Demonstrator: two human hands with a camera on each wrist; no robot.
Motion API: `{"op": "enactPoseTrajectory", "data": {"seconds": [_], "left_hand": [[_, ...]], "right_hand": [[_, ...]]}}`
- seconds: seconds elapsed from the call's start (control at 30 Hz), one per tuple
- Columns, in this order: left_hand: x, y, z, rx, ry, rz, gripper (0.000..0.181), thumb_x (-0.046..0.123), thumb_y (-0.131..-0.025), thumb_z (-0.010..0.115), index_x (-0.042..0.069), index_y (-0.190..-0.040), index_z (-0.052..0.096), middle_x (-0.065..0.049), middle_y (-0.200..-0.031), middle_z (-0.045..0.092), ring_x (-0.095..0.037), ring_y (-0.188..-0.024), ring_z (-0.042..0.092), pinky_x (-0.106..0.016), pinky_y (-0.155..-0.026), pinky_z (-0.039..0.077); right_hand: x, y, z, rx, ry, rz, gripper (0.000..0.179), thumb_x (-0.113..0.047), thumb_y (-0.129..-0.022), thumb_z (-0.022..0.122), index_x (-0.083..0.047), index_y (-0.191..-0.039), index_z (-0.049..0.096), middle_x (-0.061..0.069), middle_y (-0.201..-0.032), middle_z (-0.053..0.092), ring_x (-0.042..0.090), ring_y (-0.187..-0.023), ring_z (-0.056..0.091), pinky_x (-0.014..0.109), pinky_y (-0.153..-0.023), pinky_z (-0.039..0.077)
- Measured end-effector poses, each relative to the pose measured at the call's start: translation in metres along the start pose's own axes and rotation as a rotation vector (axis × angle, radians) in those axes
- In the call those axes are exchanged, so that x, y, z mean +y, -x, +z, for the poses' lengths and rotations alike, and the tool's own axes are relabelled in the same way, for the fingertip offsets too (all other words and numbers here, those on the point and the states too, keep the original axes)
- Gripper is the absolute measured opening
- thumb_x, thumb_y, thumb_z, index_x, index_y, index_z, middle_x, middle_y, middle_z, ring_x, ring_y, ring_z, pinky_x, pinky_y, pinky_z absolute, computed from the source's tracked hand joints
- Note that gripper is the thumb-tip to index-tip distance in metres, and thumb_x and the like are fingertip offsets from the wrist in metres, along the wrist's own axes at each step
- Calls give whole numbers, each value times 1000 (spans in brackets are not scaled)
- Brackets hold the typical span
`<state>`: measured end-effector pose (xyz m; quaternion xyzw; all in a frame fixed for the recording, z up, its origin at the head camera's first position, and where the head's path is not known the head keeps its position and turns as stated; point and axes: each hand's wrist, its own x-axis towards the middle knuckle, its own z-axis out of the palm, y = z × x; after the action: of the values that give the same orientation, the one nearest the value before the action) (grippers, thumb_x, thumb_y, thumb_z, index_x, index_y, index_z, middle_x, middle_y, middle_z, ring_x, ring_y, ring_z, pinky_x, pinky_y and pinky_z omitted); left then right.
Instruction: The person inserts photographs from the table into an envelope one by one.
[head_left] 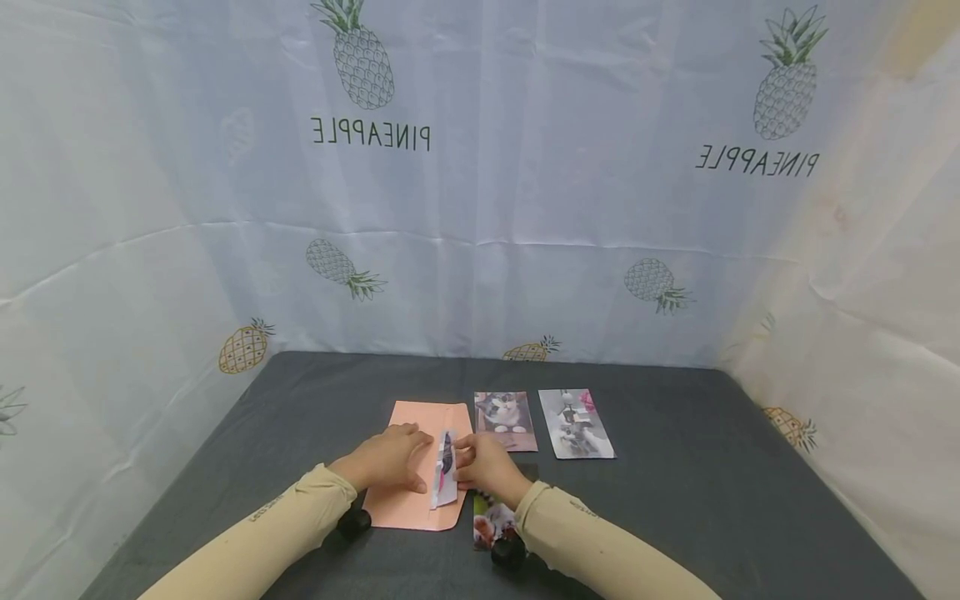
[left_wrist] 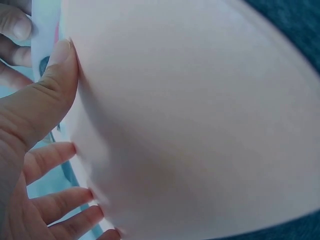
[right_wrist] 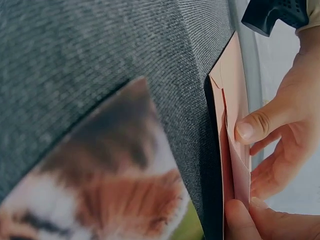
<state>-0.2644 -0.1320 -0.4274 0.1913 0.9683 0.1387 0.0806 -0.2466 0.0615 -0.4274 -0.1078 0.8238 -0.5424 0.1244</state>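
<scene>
A peach envelope (head_left: 401, 508) lies on the dark table with its flap side to the right. Part of a photo card (head_left: 444, 492) shows at its opening, tilted up along the slit. My left hand (head_left: 386, 460) rests on the envelope, thumb and fingertips spread and pressing its surface beside the opening. In the left wrist view, the thumb (left_wrist: 60, 65) touches the paper's edge. My right hand (head_left: 491, 468) pinches the card's right edge. From the right wrist, its fingertips (right_wrist: 239, 220) show close at the slit. The rest of the card is hidden in the envelope.
Beneath my right wrist lies a photo of a furry animal (head_left: 487, 525). Farther back are a cat photo (head_left: 504, 415) and a greyish photo with a pink patch (head_left: 573, 425). A pineapple-print curtain (head_left: 480, 183) hangs behind the dark table (head_left: 675, 517).
</scene>
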Motion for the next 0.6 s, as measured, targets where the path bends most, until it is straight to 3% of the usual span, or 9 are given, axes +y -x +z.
{"op": "enactPoseTrajectory", "data": {"seconds": [0.33,0.6], "left_hand": [[-2,1,-1,0,0,16,73,38,-70,85,8,-131,58,-22,-144,45,-40,-134,42,-58,-104,38],[-1,1,-1,5,-2,6,72,39,-70,85,9,-130,59,-21,-144,46,-39,-135,42,-56,-106,38]], "right_hand": [[2,-6,1,0,42,9,52,18,-73,71,11,-122,58,6,-70,59,11,-56,59,30,-59,58],[-1,-8,2,-11,64,3,50,17,-72,74,12,-119,59,7,-68,62,10,-55,60,29,-57,58]]}}
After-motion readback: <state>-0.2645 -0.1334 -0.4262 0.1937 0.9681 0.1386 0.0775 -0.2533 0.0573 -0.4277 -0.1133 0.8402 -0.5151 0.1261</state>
